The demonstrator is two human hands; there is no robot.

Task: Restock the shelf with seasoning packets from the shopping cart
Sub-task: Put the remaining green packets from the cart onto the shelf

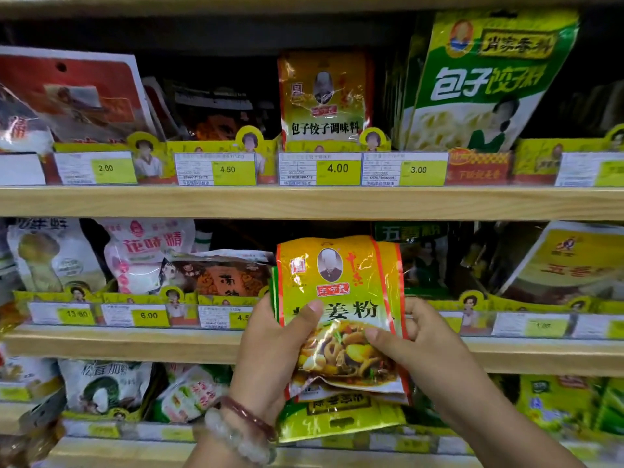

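Observation:
I hold a small stack of yellow-and-green seasoning packets (341, 292), printed with a food picture, upright in front of the middle shelf (135, 342). My left hand (270, 359), with two bead bracelets on the wrist, grips the stack's left edge, thumb across the front. From the right, my right hand (425, 352) pinches the front packet, thumb on the food picture and fingers behind. The slot behind the packets looks dark; its contents are hidden. The shopping cart is out of view.
Wooden shelves carry rows of seasoning bags behind yellow price rails. A similar yellow packet (324, 96) stands on the upper shelf (304, 201) above a 4.00 tag. A large green bag (483, 82) leans at the upper right. More packets fill the bottom shelf.

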